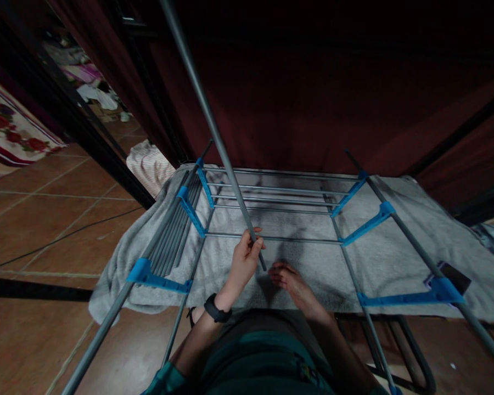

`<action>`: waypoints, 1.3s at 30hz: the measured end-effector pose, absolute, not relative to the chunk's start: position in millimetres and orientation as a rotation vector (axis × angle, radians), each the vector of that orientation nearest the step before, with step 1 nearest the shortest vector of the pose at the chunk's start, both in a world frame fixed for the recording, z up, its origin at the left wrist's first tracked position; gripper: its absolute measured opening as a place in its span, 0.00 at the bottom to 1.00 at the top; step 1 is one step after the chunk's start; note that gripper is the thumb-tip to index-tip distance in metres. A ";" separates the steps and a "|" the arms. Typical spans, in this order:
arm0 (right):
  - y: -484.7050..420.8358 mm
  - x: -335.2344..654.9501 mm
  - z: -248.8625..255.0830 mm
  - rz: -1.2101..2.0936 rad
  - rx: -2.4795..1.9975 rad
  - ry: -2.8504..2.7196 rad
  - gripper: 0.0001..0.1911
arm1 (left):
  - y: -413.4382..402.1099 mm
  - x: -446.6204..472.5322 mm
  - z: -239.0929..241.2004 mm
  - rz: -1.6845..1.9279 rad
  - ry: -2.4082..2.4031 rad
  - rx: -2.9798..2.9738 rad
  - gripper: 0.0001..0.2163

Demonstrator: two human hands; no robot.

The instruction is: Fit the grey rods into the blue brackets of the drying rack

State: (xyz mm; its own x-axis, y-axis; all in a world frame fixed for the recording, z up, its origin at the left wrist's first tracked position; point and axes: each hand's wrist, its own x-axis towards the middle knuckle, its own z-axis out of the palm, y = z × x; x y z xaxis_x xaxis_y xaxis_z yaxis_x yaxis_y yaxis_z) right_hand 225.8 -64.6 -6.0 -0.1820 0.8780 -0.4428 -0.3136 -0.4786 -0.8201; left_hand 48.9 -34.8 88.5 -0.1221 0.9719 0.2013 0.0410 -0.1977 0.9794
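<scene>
A long grey metal tube (214, 129) slants up and away to the upper left, with my left hand (247, 252) wrapped round it near its lower end. My right hand (286, 278) is just right of that end, apart from it, fingers loosely extended and holding nothing I can see. Before me stands a partly built rack frame of grey tubes joined by blue plastic brackets (160, 278). Several crossbars (280, 201) span its far part. Blue brackets (407, 299) also hold the right side tubes.
Several loose grey tubes (170, 241) lie side by side at the left on a grey blanket (304, 277). A dark flat object (456, 278) lies beside the right front bracket. Dark red curtains (280, 115) hang behind. A thin cable (66, 236) crosses the tiled floor (45, 219).
</scene>
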 end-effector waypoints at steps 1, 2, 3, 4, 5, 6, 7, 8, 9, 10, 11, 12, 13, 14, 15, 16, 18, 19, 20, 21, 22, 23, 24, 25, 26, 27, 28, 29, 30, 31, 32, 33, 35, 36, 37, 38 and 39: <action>-63.4 228.6 -7.1 1.779 -1.207 -0.737 0.23 | -34.4 46.5 88.7 1.444 1.239 1.343 0.11; -62.1 231.6 -8.5 1.773 -1.201 -0.738 0.23 | -34.0 44.0 88.8 1.445 1.256 1.373 0.11; -60.8 234.5 -10.1 1.760 -1.197 -0.736 0.23 | -33.6 41.5 88.7 1.442 1.274 1.405 0.11; -59.4 237.4 -11.8 1.744 -1.200 -0.730 0.23 | -33.3 39.2 88.4 1.431 1.293 1.438 0.12; -57.8 240.2 -13.3 1.729 -1.209 -0.722 0.23 | -32.8 37.0 87.6 1.418 1.312 1.469 0.12; -56.2 242.9 -14.7 1.717 -1.221 -0.713 0.23 | -32.2 34.8 86.4 1.406 1.330 1.499 0.12; -54.4 245.4 -15.7 1.707 -1.231 -0.704 0.22 | -31.4 32.7 84.4 1.394 1.347 1.526 0.11; -52.7 248.0 -16.5 1.699 -1.238 -0.696 0.22 | -30.4 30.6 81.8 1.388 1.363 1.552 0.11; -50.8 250.5 -16.8 1.689 -1.243 -0.689 0.21 | -29.2 28.3 78.6 1.388 1.378 1.576 0.11; -49.0 253.2 -16.6 1.676 -1.247 -0.682 0.21 | -27.9 25.8 74.8 1.396 1.393 1.599 0.10; -47.2 256.1 -16.1 1.659 -1.253 -0.678 0.20 | -26.7 23.1 70.7 1.409 1.409 1.622 0.10; -45.5 259.1 -15.2 1.641 -1.261 -0.676 0.20 | -25.6 20.0 66.5 1.422 1.426 1.648 0.10; -43.8 262.3 -14.0 1.620 -1.272 -0.674 0.19 | -24.8 16.7 62.6 1.436 1.445 1.677 0.09; -42.3 265.7 -12.5 1.601 -1.284 -0.673 0.19 | -24.3 13.2 59.0 1.444 1.468 1.708 0.09; -40.8 269.1 -11.0 1.585 -1.292 -0.674 0.18 | -24.1 9.7 56.0 1.437 1.494 1.742 0.10; -39.5 272.5 -9.3 1.573 -1.297 -0.677 0.18 | -24.1 6.3 53.4 1.418 1.525 1.776 0.10; -37.3 278.7 -6.4 1.553 -1.294 -0.683 0.18 | -24.6 -0.2 49.5 1.350 1.597 1.841 0.11; -36.4 281.4 -5.1 1.543 -1.290 -0.683 0.18 | -25.0 -3.4 47.8 1.308 1.635 1.869 0.12; -35.6 283.8 -4.1 1.532 -1.288 -0.681 0.18 | -25.2 -6.6 45.8 1.267 1.672 1.894 0.12; -34.9 285.8 -3.3 1.523 -1.287 -0.676 0.18 | -25.4 -10.0 43.5 1.229 1.702 1.916 0.13; -34.4 287.5 -2.7 1.515 -1.287 -0.670 0.19 | -25.5 -13.5 40.8 1.195 1.722 1.935 0.13; -34.0 288.9 -2.4 1.509 -1.285 -0.664 0.19 | -25.5 -17.2 37.8 1.164 1.739 1.950 0.14; -33.8 290.2 -2.4 1.507 -1.279 -0.659 0.19 | -25.5 -20.9 34.6 1.138 1.754 1.960 0.14; -33.7 291.4 -2.7 1.507 -1.271 -0.654 0.19 | -25.4 -24.4 31.5 1.115 1.768 1.966 0.14; -33.7 292.4 -3.3 1.506 -1.264 -0.650 0.19 | -25.4 -27.7 28.6 1.095 1.783 1.971 0.14; -33.7 293.5 -4.3 1.503 -1.261 -0.646 0.19 | -25.4 -30.4 26.1 1.075 1.801 1.977 0.14; -33.9 294.5 -5.6 1.500 -1.260 -0.645 0.19 | -25.5 -32.6 24.3 1.053 1.817 1.986 0.14; -34.1 295.6 -7.2 1.496 -1.260 -0.646 0.18 | -25.8 -34.0 23.0 1.027 1.827 2.001 0.15; -34.3 296.9 -8.9 1.491 -1.259 -0.647 0.18 | -26.2 -34.7 22.2 0.999 1.832 2.021 0.15; -34.4 298.2 -10.6 1.486 -1.257 -0.648 0.18 | -26.7 -34.9 21.8 0.969 1.834 2.044 0.15; -34.6 299.6 -12.3 1.479 -1.254 -0.647 0.18 | -27.2 -34.5 21.5 0.941 1.833 2.068 0.15; -34.7 301.2 -13.9 1.468 -1.251 -0.641 0.18 | -27.8 -33.9 21.1 0.916 1.828 2.090 0.16; -34.9 304.8 -16.3 1.432 -1.251 -0.612 0.18 | -28.7 -32.6 19.1 0.876 1.816 2.127 0.16; -34.9 306.8 -17.3 1.413 -1.253 -0.590 0.18 | -29.1 -32.1 17.2 0.856 1.812 2.140 0.17; -34.8 308.8 -18.2 1.397 -1.253 -0.562 0.18 | -29.4 -31.8 14.8 0.832 1.809 2.151 0.17; -34.6 310.8 -19.0 1.387 -1.246 -0.530 0.18 | -29.6 -31.8 11.9 0.805 1.809 2.161 0.17; -34.4 312.9 -20.0 1.382 -1.234 -0.496 0.18 | -29.7 -31.9 8.7 0.777 1.811 2.171 0.18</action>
State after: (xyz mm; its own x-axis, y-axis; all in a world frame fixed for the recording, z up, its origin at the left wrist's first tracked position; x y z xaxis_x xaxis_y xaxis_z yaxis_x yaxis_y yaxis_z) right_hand 312.9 -34.4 -20.0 0.2140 0.9007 -0.3781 -0.4544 -0.2508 -0.8547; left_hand -31.9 -29.7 8.7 0.1063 0.9599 0.2592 0.8495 -0.2232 0.4781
